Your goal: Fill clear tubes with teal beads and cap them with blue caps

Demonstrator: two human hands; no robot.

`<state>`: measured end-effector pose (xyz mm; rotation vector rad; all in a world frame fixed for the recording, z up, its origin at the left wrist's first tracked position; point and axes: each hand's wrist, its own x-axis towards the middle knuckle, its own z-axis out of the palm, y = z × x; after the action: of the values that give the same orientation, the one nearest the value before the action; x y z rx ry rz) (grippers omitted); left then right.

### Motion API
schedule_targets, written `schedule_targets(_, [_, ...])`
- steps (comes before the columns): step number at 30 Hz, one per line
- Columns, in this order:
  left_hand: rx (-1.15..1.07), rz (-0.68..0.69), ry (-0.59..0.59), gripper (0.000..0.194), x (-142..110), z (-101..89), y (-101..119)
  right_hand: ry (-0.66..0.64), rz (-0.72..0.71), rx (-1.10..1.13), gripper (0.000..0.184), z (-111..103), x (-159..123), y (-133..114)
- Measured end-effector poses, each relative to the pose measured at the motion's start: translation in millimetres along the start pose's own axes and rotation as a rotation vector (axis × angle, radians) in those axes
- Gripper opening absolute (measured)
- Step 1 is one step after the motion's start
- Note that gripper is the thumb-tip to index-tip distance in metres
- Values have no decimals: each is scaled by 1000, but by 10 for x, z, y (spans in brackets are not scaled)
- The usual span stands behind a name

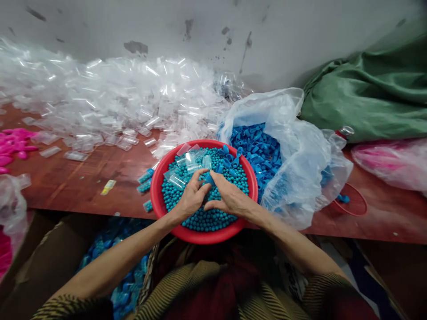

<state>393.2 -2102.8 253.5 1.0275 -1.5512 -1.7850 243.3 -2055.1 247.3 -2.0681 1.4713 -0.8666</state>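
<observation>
Both hands are over a red plastic basin [254,186] filled with small teal beads [213,222]. My left hand [192,195] has its fingers curled at the middle of the basin; whatever lies inside them is mostly hidden. Facing it, my right hand [230,196] has its index fingertip against a blue plastic piece [209,178] held between the two hands. Its thumb sits lower, near the left hand. Clear plastic tubes [176,180] lie on the beads at the basin's left and back. Several blue spoon-shaped pieces [237,156] rest at the back right.
A large heap of clear tubes [116,98] spreads along the wall. Right of the basin, a plastic bag [293,155] spills blue pieces [256,146]. Bead-filled tubes [145,182] lie left of the basin. Below the table edge stands an open cardboard box [50,249].
</observation>
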Motion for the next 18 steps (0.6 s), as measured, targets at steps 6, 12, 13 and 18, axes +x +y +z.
schedule_targets(6, [-48,2,3,42,-42,59,35,92,77,-124,85,214,-59,-61])
schedule_targets(12, [-68,27,96,26,-64,149,-37,210,16,-130,82,342,-81,-99])
schedule_targets(13, [-31,46,105,24,-70,154,-56,215,15,-136,82,358,-90,-94])
schedule_targets(18, [163,202,119,14,-94,140,-134,198,22,-152,87,403,-129,-75])
